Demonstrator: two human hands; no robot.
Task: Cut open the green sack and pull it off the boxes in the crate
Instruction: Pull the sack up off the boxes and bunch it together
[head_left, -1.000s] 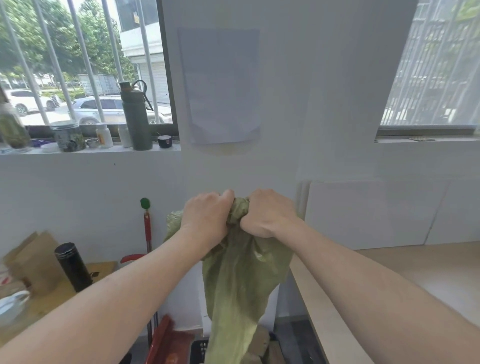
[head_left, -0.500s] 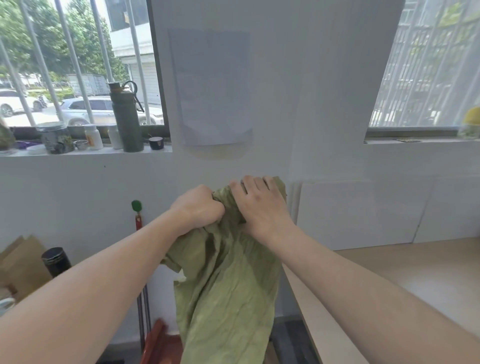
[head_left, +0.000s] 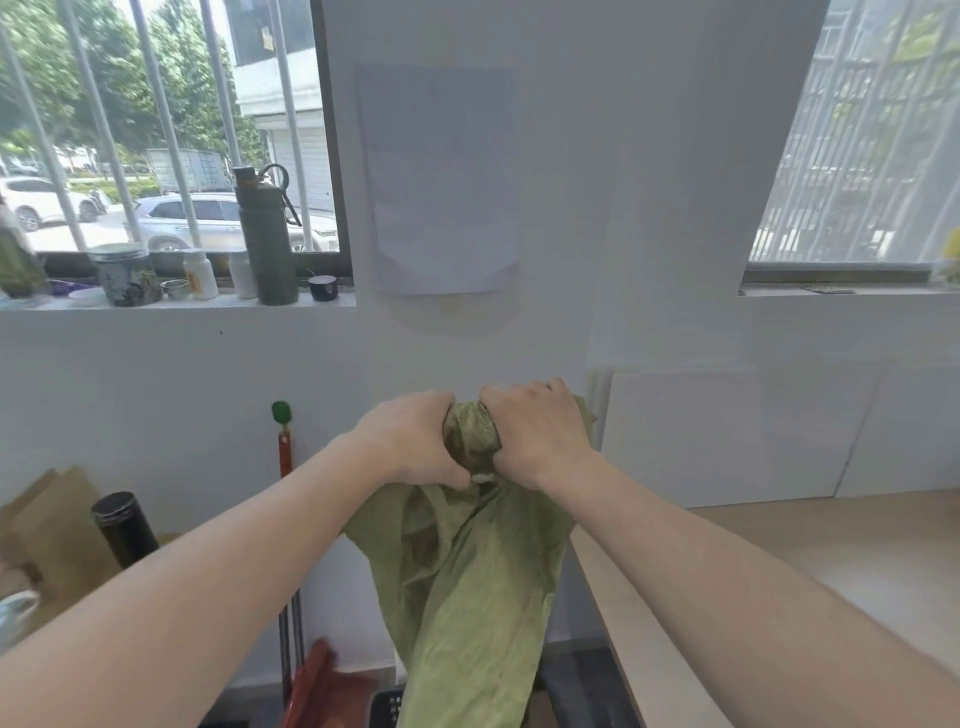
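The green sack (head_left: 467, 587) hangs in front of me, bunched at its top and falling out of view at the bottom edge. My left hand (head_left: 410, 439) and my right hand (head_left: 535, 431) sit side by side at chest height, both shut on the gathered top of the sack. A small white scrap shows between the two hands. A dark corner of the crate (head_left: 387, 706) peeks out at the bottom beside the sack. The boxes are hidden.
A light wooden table (head_left: 779, 566) runs along my right. A red dustpan (head_left: 319, 691) and a red-handled broom (head_left: 284, 457) lean against the white wall at left. A black flask (head_left: 123, 530) stands on a left table; bottles and jars line the windowsill (head_left: 171, 304).
My right hand went from lying flat on the sack top to a closed fist around it. The sack top is bunched tighter between both hands; the view shifted slightly.
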